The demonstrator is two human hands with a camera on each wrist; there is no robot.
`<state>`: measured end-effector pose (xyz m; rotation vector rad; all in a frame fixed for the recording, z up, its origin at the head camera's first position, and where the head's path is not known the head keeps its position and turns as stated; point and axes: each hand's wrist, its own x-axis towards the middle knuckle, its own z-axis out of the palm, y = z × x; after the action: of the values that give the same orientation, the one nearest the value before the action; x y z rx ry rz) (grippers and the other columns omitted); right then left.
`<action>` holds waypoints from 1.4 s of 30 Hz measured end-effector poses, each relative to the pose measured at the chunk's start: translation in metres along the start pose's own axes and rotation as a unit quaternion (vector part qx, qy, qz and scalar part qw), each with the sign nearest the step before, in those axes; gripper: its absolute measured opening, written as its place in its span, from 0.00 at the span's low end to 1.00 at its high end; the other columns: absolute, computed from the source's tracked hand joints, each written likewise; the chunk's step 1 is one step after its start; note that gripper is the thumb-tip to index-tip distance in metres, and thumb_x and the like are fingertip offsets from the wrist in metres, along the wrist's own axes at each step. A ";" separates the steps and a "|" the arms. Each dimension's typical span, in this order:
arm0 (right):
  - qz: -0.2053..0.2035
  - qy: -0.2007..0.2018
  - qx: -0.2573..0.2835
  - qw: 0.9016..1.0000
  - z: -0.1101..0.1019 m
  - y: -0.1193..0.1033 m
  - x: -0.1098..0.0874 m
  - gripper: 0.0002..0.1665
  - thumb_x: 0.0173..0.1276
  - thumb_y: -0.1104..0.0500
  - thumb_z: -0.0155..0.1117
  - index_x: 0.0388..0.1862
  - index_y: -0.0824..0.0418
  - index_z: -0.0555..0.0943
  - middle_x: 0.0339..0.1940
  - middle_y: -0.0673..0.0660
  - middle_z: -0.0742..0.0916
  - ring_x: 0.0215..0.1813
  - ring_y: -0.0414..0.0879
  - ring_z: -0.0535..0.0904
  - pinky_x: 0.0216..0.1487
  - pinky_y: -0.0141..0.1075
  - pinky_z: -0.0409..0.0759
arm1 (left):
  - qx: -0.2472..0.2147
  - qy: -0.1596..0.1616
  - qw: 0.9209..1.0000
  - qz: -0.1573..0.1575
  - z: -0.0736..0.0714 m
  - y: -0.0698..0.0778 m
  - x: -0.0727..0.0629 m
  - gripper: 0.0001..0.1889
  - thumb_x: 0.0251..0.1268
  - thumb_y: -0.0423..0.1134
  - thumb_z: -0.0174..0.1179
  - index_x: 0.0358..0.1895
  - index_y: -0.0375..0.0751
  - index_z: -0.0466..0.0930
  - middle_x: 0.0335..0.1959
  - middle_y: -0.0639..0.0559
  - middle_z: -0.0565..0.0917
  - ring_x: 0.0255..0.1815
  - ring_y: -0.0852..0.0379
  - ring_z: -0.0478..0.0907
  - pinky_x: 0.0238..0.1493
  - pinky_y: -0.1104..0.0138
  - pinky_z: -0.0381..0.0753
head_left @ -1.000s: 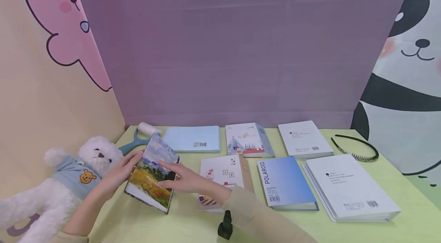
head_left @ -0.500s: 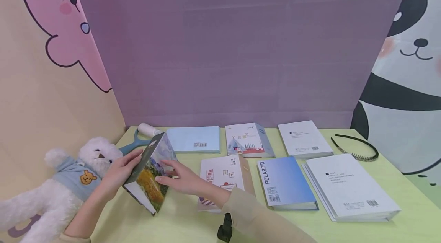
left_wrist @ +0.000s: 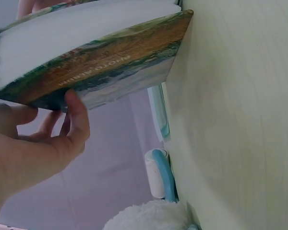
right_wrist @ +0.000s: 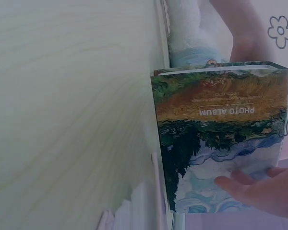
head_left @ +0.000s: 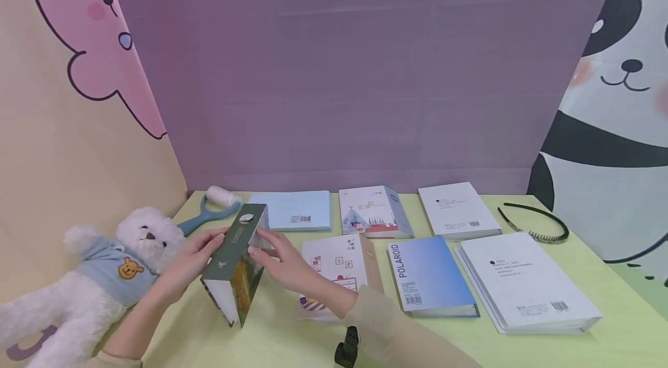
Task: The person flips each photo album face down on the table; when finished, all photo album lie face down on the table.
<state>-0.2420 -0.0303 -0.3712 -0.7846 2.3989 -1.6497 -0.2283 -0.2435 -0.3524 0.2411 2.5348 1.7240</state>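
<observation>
A thick photo album (head_left: 227, 252) with a landscape-painting cover and dark green spine stands tilted, spine upward, at the left of the table. My left hand (head_left: 185, 263) holds it at the left cover near the spine; curled fingers touch that cover in the left wrist view, where its white page block shows. My right hand (head_left: 292, 263) rests its fingertips on the other cover near the spine. Fairly straight fingers lie against the printed cover (right_wrist: 221, 139) in the right wrist view. The album's lower edge is at the tabletop. Parts of the left fingers are hidden behind the spine.
A white plush bear (head_left: 109, 269) lies at the left. Behind the album are a blue-handled lint roller (head_left: 209, 211) and a light blue book (head_left: 297, 211). Several albums, including a blue Polaroid one (head_left: 430, 275), cover the right. A headband (head_left: 543, 229) is far right.
The album has been turned from showing its front cover to standing with its spine upward, and moved slightly right. Both hands have moved with it; the right hand now touches near the spine.
</observation>
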 end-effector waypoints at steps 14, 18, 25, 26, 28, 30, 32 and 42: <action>0.039 0.048 0.022 0.998 -0.012 0.006 -0.006 0.42 0.65 0.43 0.60 0.71 0.60 0.61 0.60 0.62 0.75 0.53 0.52 0.80 0.44 0.40 0.82 | 0.046 -0.138 0.989 0.032 0.010 -0.016 0.006 0.27 0.74 0.49 0.45 0.72 0.47 0.58 0.73 0.40 0.55 0.70 0.37 0.58 0.59 0.49 0.72; 0.094 0.035 -0.021 0.995 -0.015 0.014 -0.009 0.51 0.60 0.42 0.65 0.73 0.66 0.55 0.62 0.65 0.73 0.55 0.55 0.77 0.47 0.44 0.82 | 0.092 -0.167 0.981 0.032 0.015 -0.023 0.007 0.25 0.73 0.49 0.46 0.70 0.51 0.62 0.75 0.41 0.51 0.74 0.36 0.48 0.64 0.43 0.63; 0.119 0.028 -0.066 0.990 -0.017 0.019 -0.007 0.53 0.58 0.41 0.66 0.72 0.66 0.56 0.63 0.66 0.73 0.57 0.58 0.76 0.49 0.47 0.80 | 0.107 -0.171 0.978 0.049 0.015 -0.026 0.011 0.26 0.73 0.47 0.46 0.71 0.45 0.61 0.75 0.38 0.51 0.73 0.34 0.49 0.64 0.42 0.63; 0.117 0.029 -0.075 0.990 -0.017 0.020 -0.006 0.52 0.58 0.41 0.66 0.72 0.66 0.57 0.63 0.66 0.73 0.58 0.58 0.76 0.49 0.47 0.80 | 0.108 -0.171 0.978 0.050 0.015 -0.027 0.011 0.26 0.73 0.47 0.46 0.71 0.45 0.60 0.75 0.38 0.51 0.73 0.34 0.49 0.64 0.42 0.63; 0.109 0.032 -0.095 0.989 -0.016 0.020 -0.005 0.50 0.59 0.41 0.65 0.71 0.67 0.59 0.63 0.67 0.73 0.58 0.58 0.75 0.50 0.48 0.79 | 0.111 -0.170 0.978 0.053 0.014 -0.027 0.012 0.26 0.73 0.47 0.47 0.71 0.44 0.61 0.74 0.38 0.51 0.73 0.34 0.49 0.64 0.42 0.63; 0.105 0.036 -0.113 0.987 -0.015 0.020 -0.004 0.49 0.59 0.41 0.65 0.70 0.68 0.60 0.64 0.68 0.71 0.58 0.59 0.74 0.51 0.49 0.78 | 0.113 -0.170 0.977 0.053 0.013 -0.028 0.013 0.26 0.73 0.46 0.48 0.70 0.43 0.61 0.74 0.37 0.51 0.73 0.34 0.48 0.64 0.42 0.63; 0.101 0.038 -0.124 0.986 -0.013 0.019 -0.003 0.48 0.60 0.42 0.65 0.70 0.68 0.61 0.64 0.69 0.69 0.57 0.59 0.73 0.51 0.49 0.78 | 0.116 -0.170 0.977 0.050 0.012 -0.030 0.014 0.26 0.72 0.47 0.48 0.70 0.44 0.62 0.74 0.36 0.51 0.73 0.33 0.48 0.64 0.42 0.63; 0.112 0.005 -0.146 0.983 -0.006 0.019 -0.008 0.47 0.62 0.43 0.64 0.69 0.71 0.62 0.61 0.72 0.69 0.58 0.60 0.72 0.52 0.47 0.78 | 0.130 -0.173 0.975 0.048 0.007 -0.032 0.015 0.26 0.69 0.46 0.53 0.68 0.42 0.66 0.74 0.36 0.50 0.72 0.31 0.47 0.61 0.41 0.67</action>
<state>-0.2442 -0.0166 -0.3873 -0.5161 2.6595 -1.2399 -0.2453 -0.2458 -0.3842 0.6287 2.5074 1.2355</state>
